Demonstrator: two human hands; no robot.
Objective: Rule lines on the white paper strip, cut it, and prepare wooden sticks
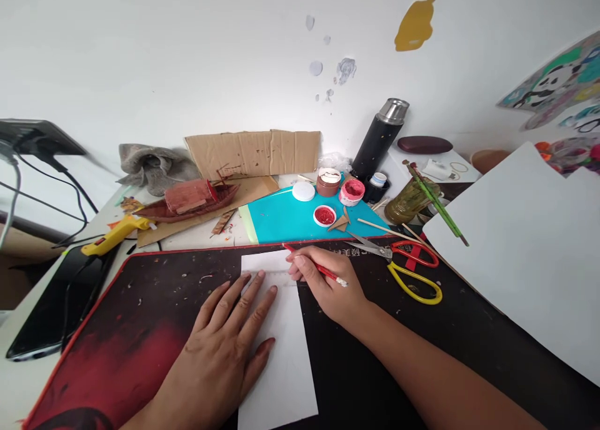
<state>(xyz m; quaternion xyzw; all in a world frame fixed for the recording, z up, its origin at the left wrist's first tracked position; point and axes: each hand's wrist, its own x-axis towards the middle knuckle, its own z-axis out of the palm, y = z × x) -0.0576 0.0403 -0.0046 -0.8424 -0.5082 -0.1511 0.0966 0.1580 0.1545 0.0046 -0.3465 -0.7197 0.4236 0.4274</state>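
One black-and-red desk mat (154, 336) spans most of the near work surface, with large white sheets (529, 255) overlapping its right side and a blue sheet (276, 220) bearing paint pots (352, 193) just beyond its far edge. On the mat lies a narrow white paper (285, 361), its long axis running away from the person, with a faint line crossing it near the far end. Beyond the mat, to the left, a reddish-brown model boat (187, 200) rests on cardboard (262, 189). The left hand (218, 339) lies flat, palm down and fingers loosely spread, across the paper's left part; it grips nothing, and its little finger reaches past the left edge. The right hand (338, 300) is curled in a writing grip beside the paper's right edge, its fingertips over the far right corner, so it is the nearer hand to that end. Right of it, scissors (390, 255) lie with blades parted. Smallest is the red pencil (327, 272) in the right hand, slanting from far left to near right, across the paper's length; whether its far end touches the paper is hard to tell.
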